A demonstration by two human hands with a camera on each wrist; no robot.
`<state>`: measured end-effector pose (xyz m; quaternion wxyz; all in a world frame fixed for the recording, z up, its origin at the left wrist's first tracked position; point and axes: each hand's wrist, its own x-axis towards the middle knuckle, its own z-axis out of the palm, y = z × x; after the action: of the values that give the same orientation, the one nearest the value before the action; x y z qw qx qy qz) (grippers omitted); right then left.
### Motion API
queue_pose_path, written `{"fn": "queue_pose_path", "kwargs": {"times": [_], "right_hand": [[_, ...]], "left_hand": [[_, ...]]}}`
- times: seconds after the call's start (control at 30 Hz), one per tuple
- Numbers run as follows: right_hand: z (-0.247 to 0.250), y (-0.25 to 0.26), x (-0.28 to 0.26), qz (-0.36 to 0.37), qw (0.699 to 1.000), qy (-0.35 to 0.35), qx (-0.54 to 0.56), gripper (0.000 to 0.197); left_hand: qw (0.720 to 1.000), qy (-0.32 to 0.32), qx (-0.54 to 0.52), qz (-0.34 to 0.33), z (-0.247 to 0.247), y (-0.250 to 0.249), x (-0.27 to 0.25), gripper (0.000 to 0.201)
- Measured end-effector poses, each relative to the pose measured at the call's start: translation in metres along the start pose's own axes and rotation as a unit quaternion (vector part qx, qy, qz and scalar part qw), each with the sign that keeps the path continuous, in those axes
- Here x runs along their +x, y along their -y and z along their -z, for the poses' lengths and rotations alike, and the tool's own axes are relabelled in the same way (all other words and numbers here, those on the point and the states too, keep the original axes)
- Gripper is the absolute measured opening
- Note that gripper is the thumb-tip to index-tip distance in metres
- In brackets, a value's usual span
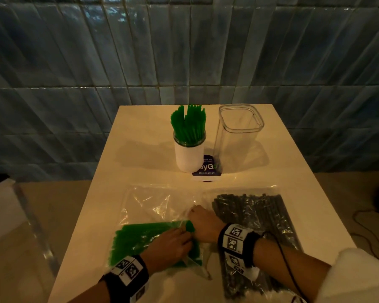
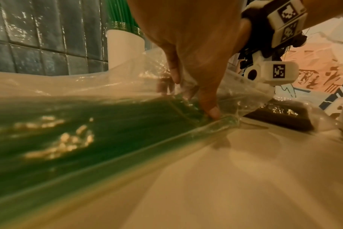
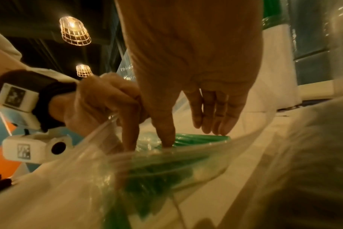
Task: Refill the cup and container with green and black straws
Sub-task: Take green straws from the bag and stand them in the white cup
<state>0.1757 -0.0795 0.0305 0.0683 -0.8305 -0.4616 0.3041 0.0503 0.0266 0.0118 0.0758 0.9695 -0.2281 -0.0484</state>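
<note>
Left fingers [image 3: 127, 124] pinch the mouth edge of the clear plastic bag of green straws [image 1: 144, 241]; right fingers [image 3: 211, 117], straight and close together, reach inside onto the straws. Left hand [image 1: 169, 246] and right hand [image 1: 204, 221] meet at the bag's right end. Behind the bag stand the white cup holding green straws [image 1: 188, 154] and the empty clear square container [image 1: 239, 132] (black straws [image 1: 260, 224] lie bagged to the right). Risk: slippery film may slide, scattering straws.
</note>
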Motion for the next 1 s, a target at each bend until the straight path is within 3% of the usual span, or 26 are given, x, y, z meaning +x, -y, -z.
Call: {"fn": "queue_pose_path", "kwargs": {"times": [0.1,0.37,0.73,1.0], "right_hand": [[0.005,0.011,0.003,0.013,0.998,0.046,-0.027,0.016],[0.012,0.014,0.005,-0.026,0.991,0.110,-0.077,0.017],[0.024,-0.015,-0.028,-0.043,0.995,0.024,-0.092,0.026],[0.093,-0.069,-0.094,-0.181,0.970,0.055,-0.151,0.054]], "left_hand": [[1.000,-0.009,-0.016,0.005,0.002,-0.001,-0.002,0.028],[1.000,-0.013,0.003,0.022,0.005,-0.005,-0.002,0.025],[0.998,-0.010,0.012,0.053,0.009,-0.001,0.006,0.032],[0.998,-0.013,0.020,0.054,0.008,0.005,0.012,0.034]]}}
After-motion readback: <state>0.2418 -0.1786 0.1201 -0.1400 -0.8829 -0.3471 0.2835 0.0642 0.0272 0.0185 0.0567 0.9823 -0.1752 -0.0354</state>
